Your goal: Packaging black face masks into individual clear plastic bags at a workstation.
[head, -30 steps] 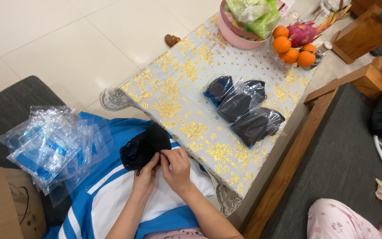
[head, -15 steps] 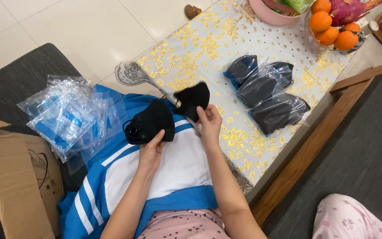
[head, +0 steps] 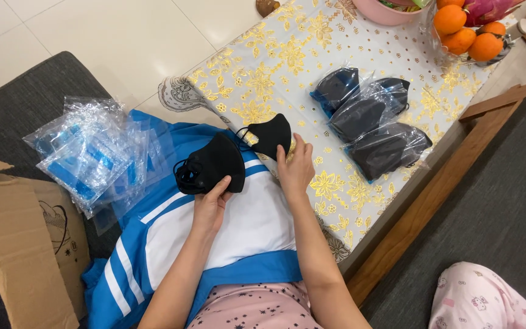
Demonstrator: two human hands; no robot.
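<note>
My left hand (head: 210,204) grips a stack of black face masks (head: 209,164) over the blue and white cloth on my lap (head: 232,225). My right hand (head: 295,169) holds one single black mask (head: 270,135) by its lower edge, at the near edge of the table. Three bagged black masks (head: 369,116) lie in clear plastic on the table beyond my right hand.
A table with a white and gold floral cover (head: 287,55) stands in front. A pile of empty clear and blue plastic bags (head: 92,152) lies on the grey seat at left, beside an open cardboard box (head: 19,244). Oranges (head: 464,33) and a pink bowl (head: 385,11) stand at the far table end.
My hands have parted: the right has drawn one mask away from the stack and up toward the table edge. The view has shifted down and left.
</note>
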